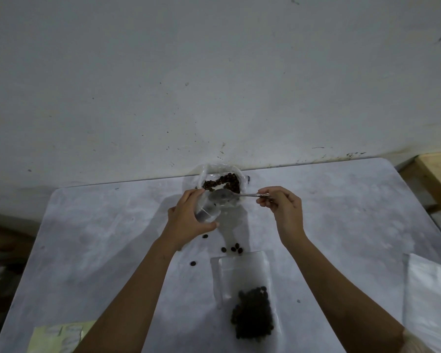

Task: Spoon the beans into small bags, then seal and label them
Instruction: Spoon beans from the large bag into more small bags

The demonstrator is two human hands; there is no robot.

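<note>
At frame centre the left hand (pixel 186 220) curls its fingers round a small clear plastic bag (pixel 207 211) — likely light, limp and slippery, best held near its mouth — while the right hand (pixel 283 207) pinches a thin metal spoon (pixel 223 196) by its handle, beside the dark brown beans (pixel 224 183) heaped just above.

Dark brown beans (pixel 223 181), clear bag (pixel 242 276), silver spoon (pixel 223 194), mottled grey-white table (pixel 99 238), yellowish paper (pixel 59 337)
</note>
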